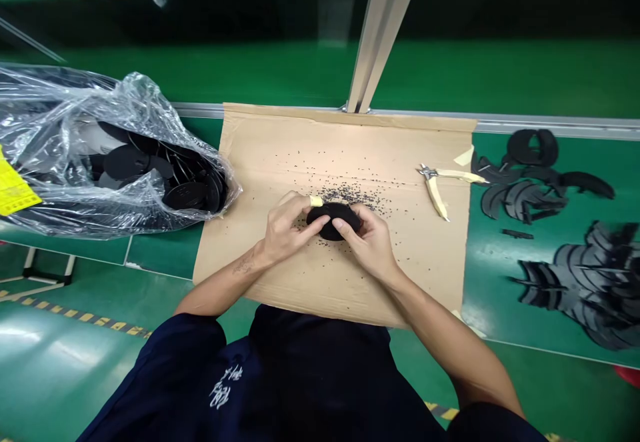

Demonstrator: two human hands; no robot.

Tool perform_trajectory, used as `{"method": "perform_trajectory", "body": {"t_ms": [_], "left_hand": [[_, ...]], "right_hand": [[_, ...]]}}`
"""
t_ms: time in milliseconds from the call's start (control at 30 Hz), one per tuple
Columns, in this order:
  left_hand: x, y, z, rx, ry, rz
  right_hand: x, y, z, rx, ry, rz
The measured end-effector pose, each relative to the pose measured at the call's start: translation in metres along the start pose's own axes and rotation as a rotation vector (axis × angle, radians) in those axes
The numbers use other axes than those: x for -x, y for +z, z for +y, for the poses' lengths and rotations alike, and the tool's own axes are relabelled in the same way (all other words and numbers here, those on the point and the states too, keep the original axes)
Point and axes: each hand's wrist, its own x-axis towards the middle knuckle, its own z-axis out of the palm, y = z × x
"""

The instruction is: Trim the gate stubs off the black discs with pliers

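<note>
A round black plastic part is held over the middle of a brown cardboard sheet. My left hand grips its left side, fingers curled, with tape on one fingertip. My right hand pinches its right side from below. Black crumbs lie scattered on the cardboard just beyond the part.
Cutting pliers with pale handles lie at the cardboard's right edge. A clear plastic bag of black round parts sits at the left. Piles of black curved offcuts and more lie on the green table at the right. A metal post rises behind.
</note>
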Motion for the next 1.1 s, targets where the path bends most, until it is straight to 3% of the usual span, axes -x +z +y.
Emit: {"method": "perform_trajectory", "body": {"t_ms": [167, 267, 333, 500, 600, 800, 1100], "left_hand": [[0.002, 0.002, 0.003, 0.035, 0.015, 0.005], [-0.003, -0.003, 0.010, 0.155, -0.037, 0.011], [-0.010, -0.010, 0.017, 0.260, -0.042, -0.045], [-0.030, -0.030, 0.035, 0.357, 0.107, -0.155], [-0.036, -0.035, 0.043, 0.335, 0.164, -0.153], [-0.034, -0.033, 0.049, 0.338, 0.200, -0.166], [-0.029, -0.029, 0.051, 0.349, 0.236, -0.121]], "right_hand": [[0.003, -0.003, -0.001, 0.126, -0.141, 0.009], [0.005, -0.006, -0.005, 0.224, -0.347, 0.036], [0.005, -0.009, -0.010, 0.266, -0.515, 0.038], [0.002, -0.016, -0.025, 0.242, -0.800, -0.043], [0.004, -0.017, -0.030, 0.279, -0.850, -0.057], [0.015, -0.013, -0.025, 0.333, -0.870, 0.047], [0.020, -0.015, -0.032, 0.389, -0.909, 0.035]]}}
